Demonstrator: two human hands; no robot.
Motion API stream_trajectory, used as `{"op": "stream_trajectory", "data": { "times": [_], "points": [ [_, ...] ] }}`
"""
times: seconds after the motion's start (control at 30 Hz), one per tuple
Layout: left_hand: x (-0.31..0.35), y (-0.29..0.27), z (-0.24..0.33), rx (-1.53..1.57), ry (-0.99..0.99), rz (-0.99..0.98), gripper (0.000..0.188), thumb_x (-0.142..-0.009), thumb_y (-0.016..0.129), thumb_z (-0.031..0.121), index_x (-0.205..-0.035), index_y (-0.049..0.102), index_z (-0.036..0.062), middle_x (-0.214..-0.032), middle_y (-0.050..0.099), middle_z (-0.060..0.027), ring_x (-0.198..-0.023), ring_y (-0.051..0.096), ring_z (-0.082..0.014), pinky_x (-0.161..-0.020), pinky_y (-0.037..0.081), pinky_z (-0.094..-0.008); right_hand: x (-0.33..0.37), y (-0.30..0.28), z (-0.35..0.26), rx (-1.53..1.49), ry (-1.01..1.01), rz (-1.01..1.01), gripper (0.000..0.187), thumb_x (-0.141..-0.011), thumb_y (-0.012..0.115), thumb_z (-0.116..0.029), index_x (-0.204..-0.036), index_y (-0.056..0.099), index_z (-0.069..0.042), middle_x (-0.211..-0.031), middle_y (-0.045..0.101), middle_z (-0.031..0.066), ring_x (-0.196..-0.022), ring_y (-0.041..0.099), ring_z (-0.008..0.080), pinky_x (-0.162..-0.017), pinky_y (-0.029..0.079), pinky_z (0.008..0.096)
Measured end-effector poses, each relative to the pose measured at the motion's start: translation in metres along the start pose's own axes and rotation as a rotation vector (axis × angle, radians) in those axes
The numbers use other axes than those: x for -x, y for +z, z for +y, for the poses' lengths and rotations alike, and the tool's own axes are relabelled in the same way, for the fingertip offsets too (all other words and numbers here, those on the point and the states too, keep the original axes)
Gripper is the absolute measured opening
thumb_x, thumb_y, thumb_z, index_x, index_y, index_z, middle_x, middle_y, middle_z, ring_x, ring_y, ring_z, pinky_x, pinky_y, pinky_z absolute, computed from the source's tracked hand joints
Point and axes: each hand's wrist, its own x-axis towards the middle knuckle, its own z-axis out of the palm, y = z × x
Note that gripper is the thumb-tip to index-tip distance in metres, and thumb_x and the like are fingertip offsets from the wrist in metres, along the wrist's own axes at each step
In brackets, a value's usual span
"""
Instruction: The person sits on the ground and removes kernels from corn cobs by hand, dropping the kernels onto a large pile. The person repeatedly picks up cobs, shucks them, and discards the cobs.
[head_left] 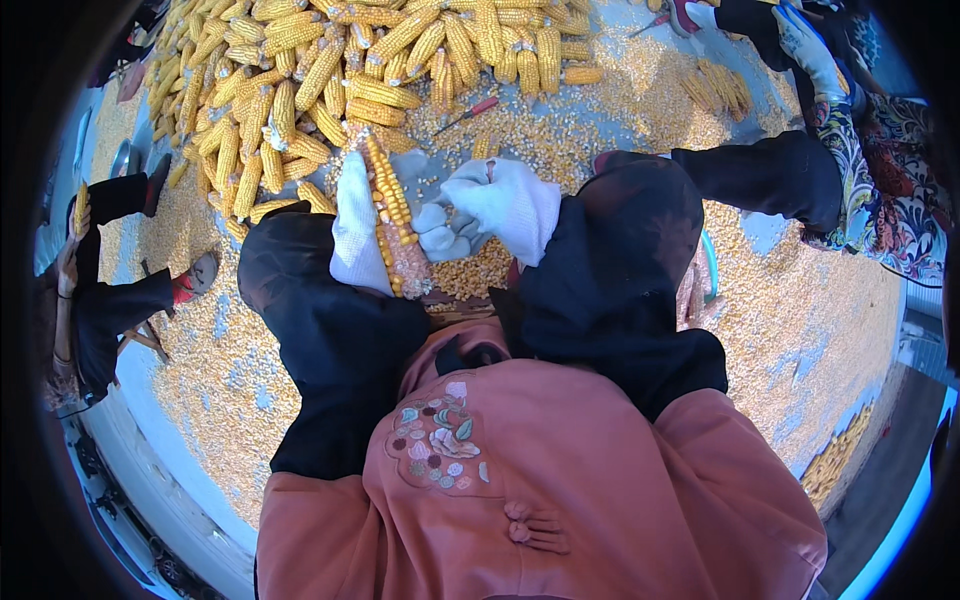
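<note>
I see my left hand (358, 228) in a white glove wrapped around a corn cob (392, 222), fingers closed on its lower part, so the cob stands tilted just left of picture centre with its tip toward 12 o'clock. Part of the cob is already bare of kernels near the grip (the lower end looks pinkish, though I cannot tell how much is stripped). My right hand (490, 205), also in a white glove, sits at 3 o'clock of the cob, touching it, its grey fingertips (437, 232) curled against the rows; it is closed down on the cob's side rather than spread. Black sleeves cover both forearms, and an orange garment with an embroidered flower patch (437, 438) fills the picture toward 6 o'clock. At 12 o'clock of my hands lies a big heap of yellow cobs (340, 70), with a red-handled tool (468, 115) lying on loose kernels (800, 330) that carpet the floor out to 3 o'clock. Another person (100, 290) sits at 9 o'clock, and someone else's gloved hand (805, 45) shows at 1 o'clock.
</note>
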Motion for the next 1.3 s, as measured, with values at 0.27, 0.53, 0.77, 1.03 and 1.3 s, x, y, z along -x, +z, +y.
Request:
{"op": "stream_trajectory", "data": {
  "times": [0.27,0.53,0.77,1.03,1.3],
  "points": [
    [0.015,0.014,0.009,-0.041,-0.148,0.017,0.054,-0.086,0.034,0.052,-0.108,0.046,0.0035,-0.078,0.056,-0.0123,-0.050,0.048,-0.0188,-0.043,0.039,-0.0295,-0.017,0.014,0.018,-0.031,0.031,-0.344,0.017,-0.080,0.048,-0.013,-0.068,0.046,-0.002,-0.055,0.049,0.0052,-0.048,0.048,0.0134,-0.045,0.039,0.0273],
    [0.004,-0.014,0.000,-0.106,-0.188,0.152,0.043,-0.087,0.038,0.045,-0.102,0.049,0.0060,-0.072,0.055,-0.0083,-0.046,0.046,-0.0150,-0.038,0.036,-0.0262,-0.026,0.027,0.013,0.198,0.093,-0.132,0.007,-0.074,0.043,-0.003,-0.079,0.046,0.001,-0.059,0.049,0.0085,-0.047,0.051,0.0177,-0.043,0.040,0.0296],
    [0.004,-0.011,0.008,0.088,-0.223,0.068,0.043,-0.087,0.038,0.045,-0.106,0.048,0.0080,-0.082,0.057,-0.0071,-0.058,0.054,-0.0159,-0.047,0.045,-0.0281,-0.024,0.039,0.007,-0.431,0.298,-0.061,0.006,-0.076,0.044,-0.001,-0.081,0.045,-0.002,-0.059,0.045,0.0097,-0.039,0.040,0.0173,-0.034,0.032,0.0318],
    [-0.001,-0.012,0.008,0.058,-0.258,0.001,0.042,-0.087,0.040,0.045,-0.099,0.050,0.0059,-0.070,0.053,-0.0065,-0.048,0.046,-0.0145,-0.041,0.039,-0.0268,-0.023,0.026,0.001,-0.285,0.203,-0.156,0.008,-0.074,0.045,-0.003,-0.071,0.038,-0.004,-0.055,0.044,0.0109,-0.039,0.046,0.0237,-0.032,0.035,0.0359],
    [-0.001,0.001,-0.005,0.074,-0.319,0.123,0.046,-0.086,0.038,0.048,-0.094,0.052,0.0048,-0.056,0.050,-0.0057,-0.042,0.045,-0.0159,-0.037,0.037,-0.0265,-0.020,0.024,0.008,-0.214,0.133,-0.070,0.007,-0.073,0.040,-0.002,-0.076,0.046,0.001,-0.055,0.047,0.0138,-0.041,0.049,0.0260,-0.034,0.037,0.0369]
  ]
}}
